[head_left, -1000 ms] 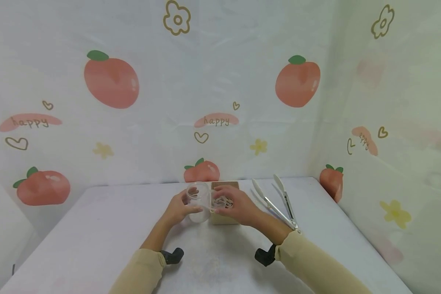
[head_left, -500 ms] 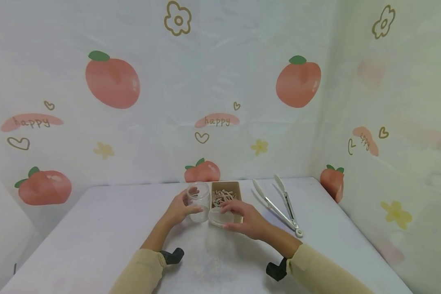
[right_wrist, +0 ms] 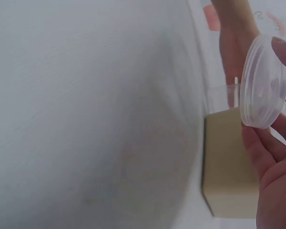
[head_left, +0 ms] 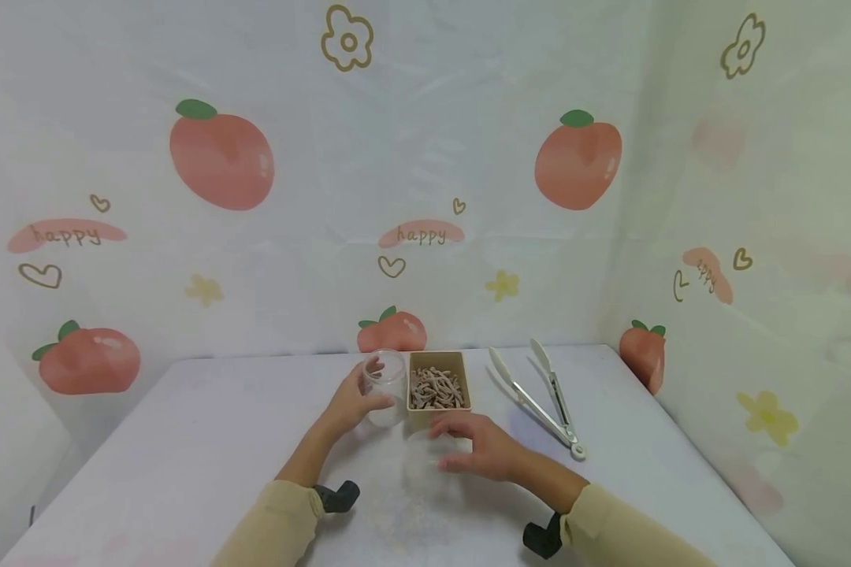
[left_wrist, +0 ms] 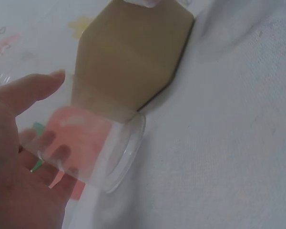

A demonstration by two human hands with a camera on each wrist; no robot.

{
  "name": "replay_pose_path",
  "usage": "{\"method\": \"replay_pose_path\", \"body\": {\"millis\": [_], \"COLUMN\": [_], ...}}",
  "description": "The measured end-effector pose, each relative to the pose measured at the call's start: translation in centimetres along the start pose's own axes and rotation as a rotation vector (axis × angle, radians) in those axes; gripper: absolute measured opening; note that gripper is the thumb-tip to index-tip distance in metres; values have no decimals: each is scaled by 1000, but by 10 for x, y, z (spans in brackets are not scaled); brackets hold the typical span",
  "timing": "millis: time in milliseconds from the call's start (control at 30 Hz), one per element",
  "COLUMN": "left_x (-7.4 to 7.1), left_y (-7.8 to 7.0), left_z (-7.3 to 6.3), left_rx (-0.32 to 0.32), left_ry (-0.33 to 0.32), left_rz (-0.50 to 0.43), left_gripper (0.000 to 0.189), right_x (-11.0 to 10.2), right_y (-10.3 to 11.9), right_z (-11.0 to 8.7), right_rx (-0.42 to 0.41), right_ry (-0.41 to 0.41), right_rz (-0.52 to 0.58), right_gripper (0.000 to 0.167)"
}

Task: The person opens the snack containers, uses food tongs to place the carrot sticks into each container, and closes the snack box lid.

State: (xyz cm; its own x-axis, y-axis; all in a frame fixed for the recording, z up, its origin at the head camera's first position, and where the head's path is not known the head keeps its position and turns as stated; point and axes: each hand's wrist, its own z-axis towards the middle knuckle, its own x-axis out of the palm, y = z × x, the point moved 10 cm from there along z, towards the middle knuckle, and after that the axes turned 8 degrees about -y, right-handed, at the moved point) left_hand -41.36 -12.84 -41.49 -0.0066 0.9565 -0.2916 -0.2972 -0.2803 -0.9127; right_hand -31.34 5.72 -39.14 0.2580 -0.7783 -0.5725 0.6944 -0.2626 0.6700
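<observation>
My left hand [head_left: 347,405] holds a clear jar [head_left: 386,387] upright on the table; its mouth is uncovered. In the left wrist view my thumb and fingers curve round the jar's wall [left_wrist: 93,143]. My right hand [head_left: 484,446] is in front of a beige box and pinches a clear plastic lid [right_wrist: 263,83] by its edge, tilted. The lid is blurred in the head view. Just right of the jar stands the open beige box [head_left: 420,419], with several brown, thin, twisted stick-like pieces [head_left: 436,388] inside.
To the right of the box a pair of tongs [head_left: 535,407] lies spread, tips away from me. A white cloth covers the table [head_left: 206,457]. Behind it hangs a patterned backdrop [head_left: 312,291], which continues along the right side.
My right hand has drawn back from over the box toward me, carrying the lid, so the box's contents now show. My left hand keeps its hold on the jar.
</observation>
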Motion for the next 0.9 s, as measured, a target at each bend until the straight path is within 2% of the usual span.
{"method": "replay_pose_path", "body": {"millis": [167, 233, 333, 400, 467, 700, 900], "left_x": [-1, -1, 0, 1, 1, 1, -1], "left_y": [1, -7, -4, -2, 9, 7, 8], "left_z": [1, -3, -3, -2, 3, 4, 3], "left_rx": [-38, -55, -67, -68, -64, -36, -33], "left_ry": [-28, -25, -32, -38, -53, -101, -145], "left_rz": [6, -4, -13, -20, -32, -53, -20], "left_gripper": [85, 85, 87, 87, 89, 89, 89], "right_x": [7, 10, 13, 15, 18, 24, 26], "right_y": [-11, -16, -20, -22, -22, -20, -24], "right_z": [-4, -6, -9, -10, -11, -14, -17], "right_rx": [74, 105, 129, 125, 105, 38, 60], "right_ry": [66, 88, 116, 131, 145, 164, 191], "right_rz": [-100, -139, -187, -225, -260, -328, -373], "right_gripper": [34, 35, 37, 38, 38, 37, 38]}}
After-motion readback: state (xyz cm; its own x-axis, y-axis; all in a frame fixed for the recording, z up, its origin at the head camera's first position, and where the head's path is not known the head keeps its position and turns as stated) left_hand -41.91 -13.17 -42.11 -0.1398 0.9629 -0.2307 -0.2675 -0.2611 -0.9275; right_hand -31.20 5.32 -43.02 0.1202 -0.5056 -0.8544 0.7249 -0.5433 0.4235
